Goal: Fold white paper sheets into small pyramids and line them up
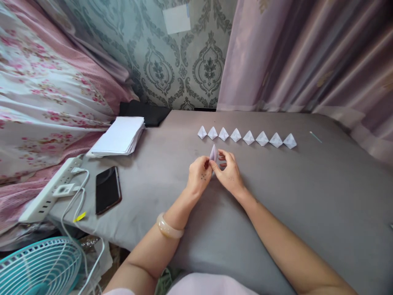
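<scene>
A small folded white paper piece (214, 153) stands point-up between my two hands, above the middle of the grey-covered table (264, 196). My left hand (199, 174) pinches it low on its left side. From the right, my right hand (229, 171) holds it with the thumb at its lower edge and the fingers curled behind. Beyond my hands, several folded paper shapes (248, 138) with pointed tops sit in a row running to the right. My fingers hide the lower part of the held piece.
At the left lie a stack of white paper (119, 135), a dark cloth (144, 112) and a phone (108, 190). A power strip (50, 190) with white cables runs along the left edge, above a fan (43, 266). A thin stick (315, 136) lies at the right.
</scene>
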The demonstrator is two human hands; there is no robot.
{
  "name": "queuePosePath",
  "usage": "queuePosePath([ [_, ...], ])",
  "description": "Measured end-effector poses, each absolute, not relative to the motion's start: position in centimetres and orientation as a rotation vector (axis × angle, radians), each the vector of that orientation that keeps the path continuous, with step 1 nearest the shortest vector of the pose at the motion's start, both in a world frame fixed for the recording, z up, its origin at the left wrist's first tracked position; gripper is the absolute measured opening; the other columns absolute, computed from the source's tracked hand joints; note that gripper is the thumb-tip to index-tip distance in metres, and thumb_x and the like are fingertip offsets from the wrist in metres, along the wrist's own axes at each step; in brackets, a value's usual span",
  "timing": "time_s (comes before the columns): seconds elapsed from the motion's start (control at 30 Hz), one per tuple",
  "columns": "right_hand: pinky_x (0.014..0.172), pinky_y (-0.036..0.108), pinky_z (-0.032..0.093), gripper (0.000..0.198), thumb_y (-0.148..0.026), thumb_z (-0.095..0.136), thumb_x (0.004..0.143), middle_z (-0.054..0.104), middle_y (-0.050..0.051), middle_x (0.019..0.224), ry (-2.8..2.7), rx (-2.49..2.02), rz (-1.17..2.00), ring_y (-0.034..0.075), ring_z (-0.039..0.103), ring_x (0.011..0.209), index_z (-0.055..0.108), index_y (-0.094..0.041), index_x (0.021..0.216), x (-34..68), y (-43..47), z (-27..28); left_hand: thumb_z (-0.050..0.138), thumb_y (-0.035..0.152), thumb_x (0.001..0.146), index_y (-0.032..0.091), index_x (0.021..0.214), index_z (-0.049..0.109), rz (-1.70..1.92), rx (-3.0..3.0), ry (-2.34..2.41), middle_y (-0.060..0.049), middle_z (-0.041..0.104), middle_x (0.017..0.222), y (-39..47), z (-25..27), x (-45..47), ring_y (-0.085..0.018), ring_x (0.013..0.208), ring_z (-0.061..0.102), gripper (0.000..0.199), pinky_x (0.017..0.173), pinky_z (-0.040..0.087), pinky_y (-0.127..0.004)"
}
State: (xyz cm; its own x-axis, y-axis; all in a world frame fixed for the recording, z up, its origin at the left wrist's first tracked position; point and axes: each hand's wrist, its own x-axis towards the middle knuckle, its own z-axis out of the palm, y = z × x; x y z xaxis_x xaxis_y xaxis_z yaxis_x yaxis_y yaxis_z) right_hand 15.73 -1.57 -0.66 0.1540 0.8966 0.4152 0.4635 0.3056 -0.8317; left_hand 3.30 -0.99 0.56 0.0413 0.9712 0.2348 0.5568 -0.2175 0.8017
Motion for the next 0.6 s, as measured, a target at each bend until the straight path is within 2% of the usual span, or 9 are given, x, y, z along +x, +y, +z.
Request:
queuePosePath([
  [0.17,0.073,0.036,0.053,0.034,-0.021,0.051,0.079,0.066,0.013,0.099,-1.527,-1.540,0.341,0.020,0.064,0.072,0.060,-0.015,0.111,16.0,-1.9,-0.6,0.053,0.018,0.080,0.018,0.085,0.065,1.123,1.772,1.527,-0.003,0.067,0.078,-0.9,0.3,3.5,-0.013,0.070,0.059,0.013,0.069,0.044,-0.024],
  [0.27,0.075,0.037,0.051,0.030,-0.019,0.046,0.082,0.071,0.010,0.089,-1.574,-1.612,0.365,0.023,0.066,0.077,0.063,-0.017,0.106,16.2,-1.8,-0.5,0.052,0.015,0.079,0.018,0.087,0.065,1.151,1.740,1.565,-0.003,0.067,0.080,-0.8,0.5,3.3,-0.014,0.071,0.058,0.016,0.070,0.045,-0.026],
  [0.43,0.078,0.032,0.051,0.030,-0.019,0.045,0.084,0.072,0.007,0.092,-1.602,-1.454,0.337,0.020,0.067,0.079,0.063,-0.019,0.109,16.1,-1.9,-0.6,0.058,0.023,0.077,0.016,0.101,0.066,1.136,1.521,1.507,-0.008,0.069,0.095,-0.3,0.2,3.2,-0.017,0.082,0.061,0.026,0.071,0.046,-0.027],
  [0.6,0.075,0.032,0.051,0.035,-0.017,0.049,0.082,0.071,0.005,0.088,-1.663,-1.422,0.304,0.020,0.066,0.076,0.060,-0.019,0.115,16.3,-1.9,-0.7,0.058,0.016,0.068,0.014,0.096,0.070,1.157,0.999,1.157,-0.005,0.071,0.083,0.4,0.2,3.2,-0.014,0.069,0.061,0.031,0.062,0.044,-0.022],
])
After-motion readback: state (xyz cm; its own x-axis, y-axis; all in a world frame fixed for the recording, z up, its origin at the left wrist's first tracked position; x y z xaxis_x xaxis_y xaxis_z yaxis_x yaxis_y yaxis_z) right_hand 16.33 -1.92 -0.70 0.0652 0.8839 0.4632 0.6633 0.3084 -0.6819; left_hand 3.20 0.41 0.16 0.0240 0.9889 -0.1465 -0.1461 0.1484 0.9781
